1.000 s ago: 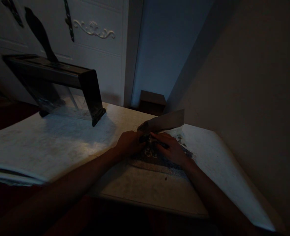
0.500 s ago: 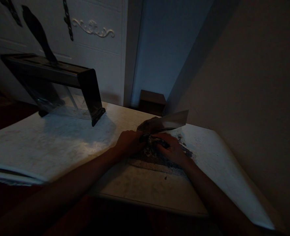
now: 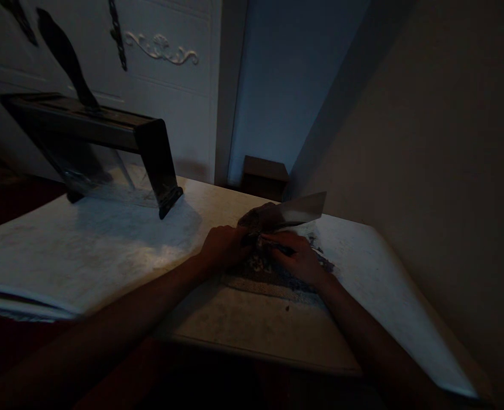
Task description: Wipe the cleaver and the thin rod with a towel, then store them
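In the dim light, my left hand point(image 3: 224, 246) and my right hand point(image 3: 299, 257) meet close together over a dark, speckled cloth-like mat point(image 3: 260, 279) on the table. My left fingers are curled; what they hold is lost in the shadow. My right fingers are closed round a dark, narrow piece point(image 3: 282, 247) that looks like a handle, though its kind is unclear. Just beyond the hands, a broad, flat metallic blade point(image 3: 300, 209) slants up to the right. Beside its near end lies a dark lump point(image 3: 252, 216).
A black frame with an upright handle point(image 3: 70, 62) and clear panel stands at left on the pale table point(image 3: 123, 245). Behind are white panelled doors point(image 3: 170, 102) and a small brown box point(image 3: 264, 173). A wall point(image 3: 439, 142) borders the right. Dark crumbs point(image 3: 318, 245) lie near my right hand.
My hands stay almost where they were, with only a slight shift at the fingers. The blade's tip has dipped very slightly left.
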Demonstrator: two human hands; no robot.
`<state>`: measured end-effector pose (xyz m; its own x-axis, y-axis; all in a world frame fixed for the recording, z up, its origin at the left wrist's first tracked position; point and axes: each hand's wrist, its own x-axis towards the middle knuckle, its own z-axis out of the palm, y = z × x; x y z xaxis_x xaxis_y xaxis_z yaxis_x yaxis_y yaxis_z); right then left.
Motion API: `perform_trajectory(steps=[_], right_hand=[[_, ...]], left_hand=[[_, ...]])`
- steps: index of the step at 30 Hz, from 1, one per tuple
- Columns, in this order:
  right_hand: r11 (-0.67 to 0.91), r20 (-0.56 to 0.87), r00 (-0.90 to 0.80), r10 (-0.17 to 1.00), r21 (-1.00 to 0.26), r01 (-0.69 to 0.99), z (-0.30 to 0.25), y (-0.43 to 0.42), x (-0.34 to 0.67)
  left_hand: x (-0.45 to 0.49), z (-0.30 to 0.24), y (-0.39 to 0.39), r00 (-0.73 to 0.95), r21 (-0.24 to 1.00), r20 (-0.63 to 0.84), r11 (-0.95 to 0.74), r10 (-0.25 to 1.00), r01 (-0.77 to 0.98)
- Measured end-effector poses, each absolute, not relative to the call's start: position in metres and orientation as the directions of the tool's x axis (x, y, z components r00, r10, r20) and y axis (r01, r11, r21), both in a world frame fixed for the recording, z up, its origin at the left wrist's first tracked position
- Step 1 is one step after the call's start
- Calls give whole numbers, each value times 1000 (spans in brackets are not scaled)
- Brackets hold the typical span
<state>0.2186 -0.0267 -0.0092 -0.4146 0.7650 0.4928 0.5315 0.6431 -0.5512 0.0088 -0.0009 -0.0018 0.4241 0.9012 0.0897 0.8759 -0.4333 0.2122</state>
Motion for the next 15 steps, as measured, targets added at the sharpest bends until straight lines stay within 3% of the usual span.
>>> perform_trajectory(steps=[8,11,15], right_hand=[[534,480,-283,830,-540,650,-10,-28,216],[439,524,-73,849,-621,650,-6,-28,217],[341,529,297,795,-794,503,-4,-23,219]], left_hand=[[8,2,0,434,233,47,-432,900,871],[8,3,1,451,256,43,-446,892,858],[7,5,0,471,252,37,-464,881,849]])
